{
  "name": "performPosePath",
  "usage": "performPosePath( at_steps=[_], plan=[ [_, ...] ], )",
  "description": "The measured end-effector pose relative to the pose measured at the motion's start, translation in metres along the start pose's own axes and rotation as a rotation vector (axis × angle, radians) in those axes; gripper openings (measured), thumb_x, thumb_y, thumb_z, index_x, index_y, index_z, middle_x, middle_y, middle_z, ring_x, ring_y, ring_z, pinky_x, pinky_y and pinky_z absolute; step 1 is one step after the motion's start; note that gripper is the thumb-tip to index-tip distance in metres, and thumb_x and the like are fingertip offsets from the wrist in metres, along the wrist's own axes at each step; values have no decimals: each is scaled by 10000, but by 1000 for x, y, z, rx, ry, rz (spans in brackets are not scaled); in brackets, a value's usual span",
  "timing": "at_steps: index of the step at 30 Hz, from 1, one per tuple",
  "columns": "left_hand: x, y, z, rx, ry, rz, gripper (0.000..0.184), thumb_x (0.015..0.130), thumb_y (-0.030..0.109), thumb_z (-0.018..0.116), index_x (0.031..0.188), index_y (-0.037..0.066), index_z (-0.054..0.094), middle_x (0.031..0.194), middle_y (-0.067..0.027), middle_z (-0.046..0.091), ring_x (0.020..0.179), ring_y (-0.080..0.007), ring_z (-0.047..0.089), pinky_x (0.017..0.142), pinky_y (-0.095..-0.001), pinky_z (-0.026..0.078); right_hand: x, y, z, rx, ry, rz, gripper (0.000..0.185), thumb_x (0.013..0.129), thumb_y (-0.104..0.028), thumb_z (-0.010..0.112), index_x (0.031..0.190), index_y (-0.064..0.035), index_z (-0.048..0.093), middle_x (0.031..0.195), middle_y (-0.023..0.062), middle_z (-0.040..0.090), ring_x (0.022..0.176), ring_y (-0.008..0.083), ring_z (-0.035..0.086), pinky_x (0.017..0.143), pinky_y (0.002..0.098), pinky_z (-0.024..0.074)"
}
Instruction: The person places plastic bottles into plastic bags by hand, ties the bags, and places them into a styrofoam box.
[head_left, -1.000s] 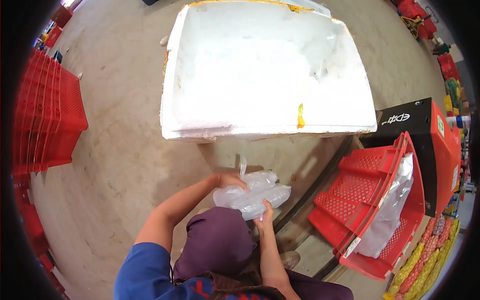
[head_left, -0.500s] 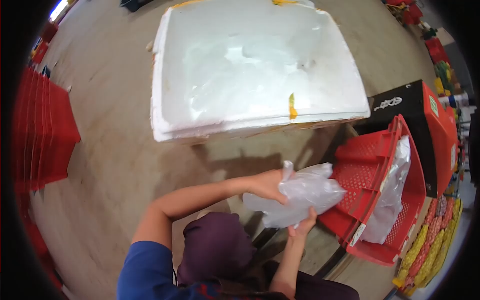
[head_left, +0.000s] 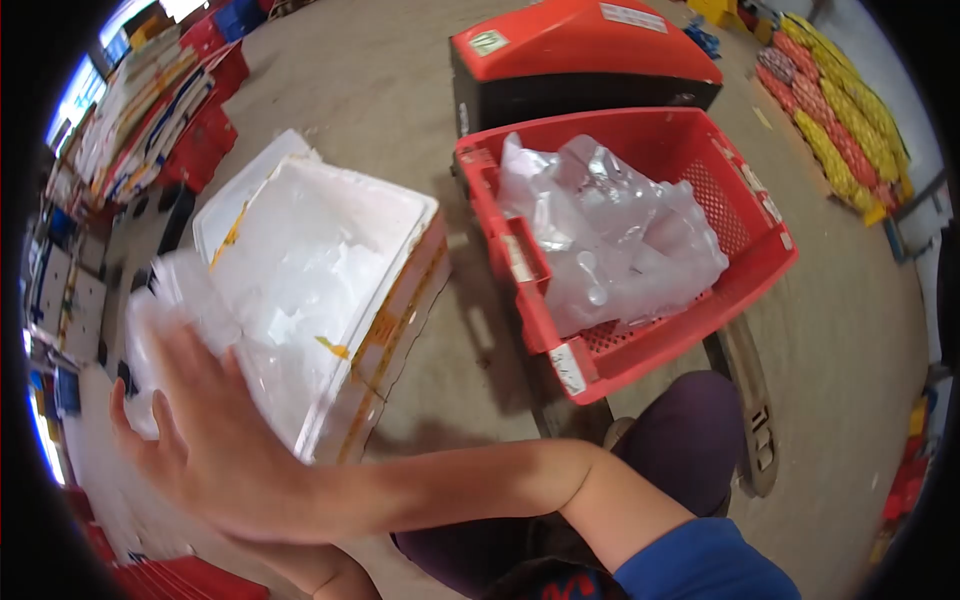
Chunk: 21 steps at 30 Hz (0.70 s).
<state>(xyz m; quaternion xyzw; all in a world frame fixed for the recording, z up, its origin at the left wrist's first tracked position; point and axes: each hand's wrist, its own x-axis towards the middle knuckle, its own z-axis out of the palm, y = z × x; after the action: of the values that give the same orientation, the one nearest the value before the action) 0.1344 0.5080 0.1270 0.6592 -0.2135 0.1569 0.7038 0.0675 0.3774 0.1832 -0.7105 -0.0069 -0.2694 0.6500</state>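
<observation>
A translucent plastic bag is up at the left, beside and partly over the white foam box. My right hand reaches across to the left, smeared by motion. Its fingers are stretched out and apart in front of the bag; whether they touch it I cannot tell. Behind my right wrist, my left hand is mostly hidden, with its forearm below. Its grip does not show. Clear, icy-looking contents lie in the foam box.
A red crate at the right holds crumpled translucent plastic bags. Behind it stands a red-and-black box. Filled yellow and red net sacks lie far right. Red bins with stacked sheets stand far left.
My view has swung right, so the foam box now appears at the left and the crate centre right. Both hands have moved with the bag from beside the crate to the foam box.
</observation>
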Motion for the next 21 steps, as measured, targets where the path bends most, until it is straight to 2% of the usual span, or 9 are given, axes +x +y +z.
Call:
performPosePath(
  at_steps=[1,2,4,5,7,8,11,17,21],
  plan=[
    [-12,40,61,-840,-264,-104,520,863,28,539,1354,99,381,1234,-94,521,1102,-185,525,969,-280,379,0,-16,-21,65,-225,-58,685,810,-225,577,1326,75,240,1333,329,281,1263,453,284,1013,524,262],
    [-9,42,77,-837,-296,-106,520,863,28,539,1354,99,381,1234,-94,521,1102,-185,525,969,-280,379,-3,-27,-44,128,-449,-118,600,794,-203,572,1275,76,347,1328,325,299,1258,453,288,1008,524,271],
    [-4,32,107,570,174,46,468,854,54,584,1302,104,458,1209,-82,553,1117,-161,516,952,-273,378,-27,-37,-86,-471,-336,-474,314,777,-193,556,980,46,542,1094,266,504,1076,399,479,947,489,352],
    [15,20,117,679,-137,232,390,832,57,622,1214,66,540,1166,-72,589,1097,-149,531,912,-283,401,-38,-44,-118,-772,-468,-558,255,778,-197,552,889,32,565,1004,240,554,1005,368,536,905,466,392],
    [-12,28,210,623,-291,150,313,805,40,652,1112,42,590,1105,-63,618,1035,-168,561,866,-286,418,-84,-4,-149,-177,-840,-377,222,676,-182,626,759,17,572,865,196,573,851,342,566,752,447,464],
    [-27,26,255,580,-456,144,318,785,63,674,1092,40,591,1057,-84,621,1015,-188,564,872,-295,418,-108,10,-179,-11,-689,-364,190,691,-157,626,751,3,542,802,171,575,787,352,575,654,429,467],
    [-81,-24,391,333,-918,320,423,743,239,736,1058,10,571,1064,-130,586,993,-273,567,852,-359,446,-142,12,-278,-210,-877,-98,209,806,-202,591,936,-42,555,847,116,560,845,292,577,736,413,451],
    [-142,-120,512,1187,-868,589,372,734,337,707,934,43,599,997,-160,577,1024,-318,541,847,-387,457,-188,28,-401,-315,-382,108,248,832,-221,586,1009,-47,594,879,130,606,852,296,599,753,397,475],
    [-113,-142,514,946,-827,210,226,803,253,607,784,30,640,793,-178,627,762,-360,606,664,-420,471,-179,31,-471,-318,-134,239,211,805,-224,617,947,-68,616,803,111,601,797,293,604,723,395,478]
  ],
)
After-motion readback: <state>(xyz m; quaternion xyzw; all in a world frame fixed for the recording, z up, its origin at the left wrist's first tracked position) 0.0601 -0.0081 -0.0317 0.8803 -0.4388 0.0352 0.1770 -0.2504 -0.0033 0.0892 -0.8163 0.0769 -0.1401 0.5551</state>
